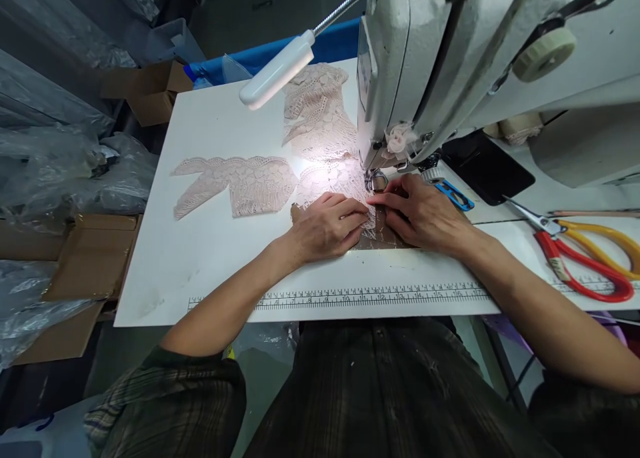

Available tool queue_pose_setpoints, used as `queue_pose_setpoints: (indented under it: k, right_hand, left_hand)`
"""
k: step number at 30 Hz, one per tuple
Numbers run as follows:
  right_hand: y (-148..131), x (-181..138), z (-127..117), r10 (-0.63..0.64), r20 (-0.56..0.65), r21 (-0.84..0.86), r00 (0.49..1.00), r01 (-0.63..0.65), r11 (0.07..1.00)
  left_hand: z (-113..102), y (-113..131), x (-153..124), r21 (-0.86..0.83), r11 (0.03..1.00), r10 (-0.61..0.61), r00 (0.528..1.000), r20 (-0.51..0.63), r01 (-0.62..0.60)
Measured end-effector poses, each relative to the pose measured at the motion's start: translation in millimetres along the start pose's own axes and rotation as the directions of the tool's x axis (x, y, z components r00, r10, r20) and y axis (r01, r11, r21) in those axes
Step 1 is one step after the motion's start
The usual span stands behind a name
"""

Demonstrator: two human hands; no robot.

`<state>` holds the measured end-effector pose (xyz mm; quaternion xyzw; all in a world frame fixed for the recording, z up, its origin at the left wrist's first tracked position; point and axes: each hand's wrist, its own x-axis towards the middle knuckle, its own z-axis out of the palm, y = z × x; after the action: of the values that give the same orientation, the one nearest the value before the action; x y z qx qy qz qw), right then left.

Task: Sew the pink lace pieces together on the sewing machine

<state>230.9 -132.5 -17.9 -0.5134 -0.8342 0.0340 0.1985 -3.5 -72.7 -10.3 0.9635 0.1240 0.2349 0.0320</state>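
Observation:
Under the presser foot (375, 181) of the white sewing machine (390, 58) lies a pale pink lace piece (327, 178), brightly lit by the lamp. My left hand (330, 228) rests over its near part, fingers bent together and closed on the lace. Just right of the needle area, my right hand (423, 215) is closed, thumb and fingertips pinching the lace edge. Beneath both hands shows a brown plate (385, 235). Another lace piece (263, 185) lies flat to the left, and more lace (320, 111) sits behind. The fingertips partly hide the lace edge.
A white lamp (277, 71) hangs over the table (215, 258), with a printed ruler strip (330, 299) along its front edge. At right are a blue thread snipper (453, 195), a black phone (487, 168) and red-and-yellow scissors (555, 235). Cardboard boxes (100, 255) stand left.

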Motion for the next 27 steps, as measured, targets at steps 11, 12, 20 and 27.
queue_pose_setpoints:
  k: [11,12,20,27]
  right_hand:
    - [-6.7,-1.9,2.0,0.105,-0.013,0.045,0.994,-0.104,0.993]
    - [-6.1,-2.5,1.3,0.124,-0.017,0.075,0.992,-0.123,0.990]
    - [-3.5,1.8,-13.3,0.307,-0.053,0.213,0.950,-0.289,0.933]
    - [-4.7,-1.2,-10.2,0.208,-0.114,0.221,0.971,-0.180,0.959]
  left_hand:
    - [14.3,-4.6,0.8,0.011,0.997,-0.076,0.992,-0.102,0.077]
    - [14.5,-5.6,1.5,0.000,0.997,-0.081,0.991,-0.108,0.082]
    - [12.9,-9.3,3.3,-0.072,0.992,-0.111,0.989,-0.094,0.104]
    - [9.4,-7.2,3.4,-0.025,0.995,-0.097,0.991,-0.096,0.095]
